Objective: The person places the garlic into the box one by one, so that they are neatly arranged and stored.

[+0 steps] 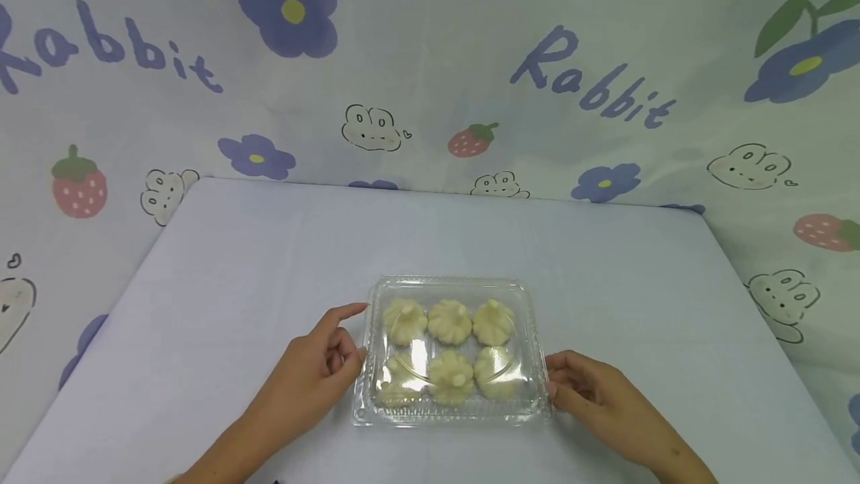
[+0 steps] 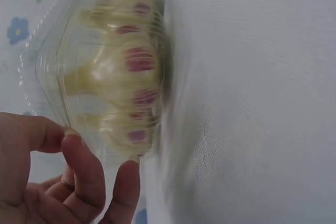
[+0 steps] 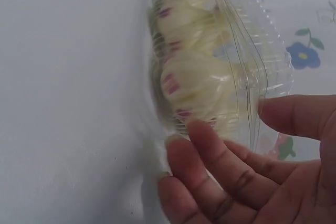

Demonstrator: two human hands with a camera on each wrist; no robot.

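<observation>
A clear plastic clamshell box (image 1: 460,417) lies on the white table with its lid down. Inside, in two rows, are several cream-coloured garlic bulbs (image 1: 450,322), ribbed and stemmed, with purple patches low on their sides in both wrist views. My left hand (image 1: 312,368) holds the box's left side, thumb at the rim and index finger stretched toward the far left corner. At the right side, my right hand (image 1: 598,398) grips the edge. In the right wrist view its thumb (image 3: 294,116) touches the rim, while its fingers (image 3: 210,145) meet the lower wall.
White cloth covers the table (image 1: 269,245) around the box. Behind it and along both sides hangs a curtain (image 1: 430,43) printed with rabbits, strawberries, blue flowers and lettering.
</observation>
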